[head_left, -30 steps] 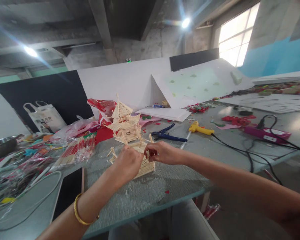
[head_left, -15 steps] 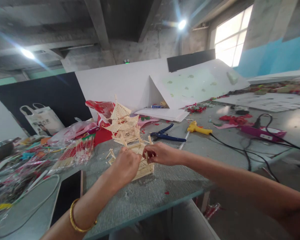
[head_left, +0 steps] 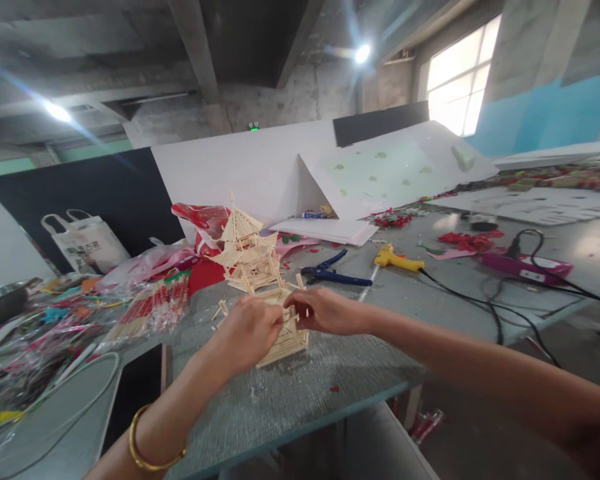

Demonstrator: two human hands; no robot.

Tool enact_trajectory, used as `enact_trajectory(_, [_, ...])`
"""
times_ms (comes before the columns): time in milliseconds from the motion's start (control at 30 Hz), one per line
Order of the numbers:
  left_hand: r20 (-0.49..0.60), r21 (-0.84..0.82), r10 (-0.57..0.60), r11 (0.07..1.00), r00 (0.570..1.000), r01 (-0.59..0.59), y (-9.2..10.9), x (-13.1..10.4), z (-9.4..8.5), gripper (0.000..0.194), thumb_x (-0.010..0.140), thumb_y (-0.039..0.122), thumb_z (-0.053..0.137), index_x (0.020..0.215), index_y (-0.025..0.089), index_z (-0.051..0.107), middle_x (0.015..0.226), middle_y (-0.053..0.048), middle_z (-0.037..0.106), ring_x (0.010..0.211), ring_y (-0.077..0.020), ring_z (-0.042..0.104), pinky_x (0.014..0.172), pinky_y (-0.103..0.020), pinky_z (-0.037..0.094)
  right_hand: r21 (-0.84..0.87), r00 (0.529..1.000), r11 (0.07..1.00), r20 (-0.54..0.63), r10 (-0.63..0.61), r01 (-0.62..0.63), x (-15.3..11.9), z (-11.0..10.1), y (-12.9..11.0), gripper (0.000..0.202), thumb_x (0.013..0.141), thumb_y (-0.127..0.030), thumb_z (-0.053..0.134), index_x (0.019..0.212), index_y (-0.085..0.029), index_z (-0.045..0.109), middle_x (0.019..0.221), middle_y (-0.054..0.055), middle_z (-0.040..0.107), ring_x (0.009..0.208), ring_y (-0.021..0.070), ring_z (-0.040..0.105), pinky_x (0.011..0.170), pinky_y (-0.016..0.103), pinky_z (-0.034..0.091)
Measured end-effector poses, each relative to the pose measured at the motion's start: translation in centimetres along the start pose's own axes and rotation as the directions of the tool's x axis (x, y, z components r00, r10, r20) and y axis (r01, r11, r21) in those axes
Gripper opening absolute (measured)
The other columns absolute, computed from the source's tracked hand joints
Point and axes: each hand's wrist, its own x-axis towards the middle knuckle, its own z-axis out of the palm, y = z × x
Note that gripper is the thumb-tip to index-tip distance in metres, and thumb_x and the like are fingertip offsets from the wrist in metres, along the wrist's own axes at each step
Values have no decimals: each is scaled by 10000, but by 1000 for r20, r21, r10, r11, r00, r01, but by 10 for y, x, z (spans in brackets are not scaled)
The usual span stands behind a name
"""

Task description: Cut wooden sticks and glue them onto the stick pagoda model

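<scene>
A small base of pale wooden sticks (head_left: 286, 348), with short posts along its edges, lies on the table in front of me. My left hand (head_left: 254, 328) is closed over its left side, knuckles up; what its fingertips pinch is hidden. From the right, my right hand (head_left: 329, 311) reaches over the base, thumb and fingers pinched on a thin wooden stick near the left fingertips. Just behind stands a pagoda model (head_left: 245, 250) of the same sticks, with tiered roofs and a pointed top.
Blue-handled cutters (head_left: 336, 270) and a yellow glue gun (head_left: 397, 259) lie beyond my right hand; the gun's black cord runs right, near a purple power strip (head_left: 525, 267). At left are a phone (head_left: 135, 393), bundled sticks in plastic (head_left: 153, 303) and a metal bowl (head_left: 3, 303).
My left hand and forearm have shifted slightly left and down. The right hand stays almost in place, still pinched over the stick base. The other things lie as before.
</scene>
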Motion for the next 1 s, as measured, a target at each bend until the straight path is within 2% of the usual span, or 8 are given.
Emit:
enact_trajectory(133, [-103,-247,-133,963,986,104,1,-7,-17,141,791,179,506,746,196,638,711,32,672,670,-102,586,636,-223,396,-27,992,999,-128,16,-20,-6,-8,1,233,770,-134,541,1001,-120,568,845,48,632,667,101,542,617,213,428])
enact_trajectory(200, [-106,-232,-124,968,987,97,1,-9,-21,136,790,190,517,741,196,644,709,30,673,677,-106,586,652,-229,394,-61,982,997,-184,42,-54,-8,-11,0,183,766,-129,538,941,-128,591,828,43,639,660,104,545,611,215,430])
enact_trajectory(267, [-55,-154,-87,985,995,78,0,-8,-19,162,781,170,510,704,191,651,678,18,673,654,-116,581,648,-244,385,-84,977,993,-205,58,-76,-9,-13,-1,151,759,-121,538,894,-134,606,804,37,642,650,105,548,606,217,430])
enact_trajectory(433, [94,-64,-3,998,996,9,-5,-4,-5,217,774,135,470,690,179,666,694,-14,698,661,-139,605,629,-257,372,-90,980,993,-187,64,-82,-9,-12,-8,147,755,-119,539,877,-129,622,788,37,649,634,105,550,597,213,426])
enact_trajectory(633, [169,-65,-23,997,985,35,-7,0,-12,193,734,126,494,650,174,661,585,3,652,538,-107,548,511,-230,297,-78,981,990,-165,106,-120,-6,-13,-9,174,741,-120,532,885,-129,628,783,34,656,645,110,558,602,214,426])
enact_trajectory(733, [176,-59,-8,998,984,19,-6,2,-13,190,719,117,498,644,171,664,580,0,649,528,-105,542,490,-227,279,-35,988,995,-133,83,-89,-5,-13,-8,213,740,-128,521,928,-127,619,830,45,666,669,113,569,607,216,437])
enact_trajectory(900, [152,-85,53,996,987,-40,-5,4,-8,189,772,176,494,725,185,677,672,-8,692,618,-124,592,554,-231,336,8,996,998,-71,59,-59,-5,-11,-8,266,722,-89,502,969,-112,601,844,48,655,671,103,563,608,205,439])
enact_trajectory(1000, [132,12,48,999,990,-50,-5,3,-4,216,791,180,470,707,178,668,666,-23,692,622,-140,601,569,-249,349,29,998,999,-55,35,-33,-5,-9,-5,280,716,-71,487,971,-107,597,863,48,649,677,99,556,613,202,437])
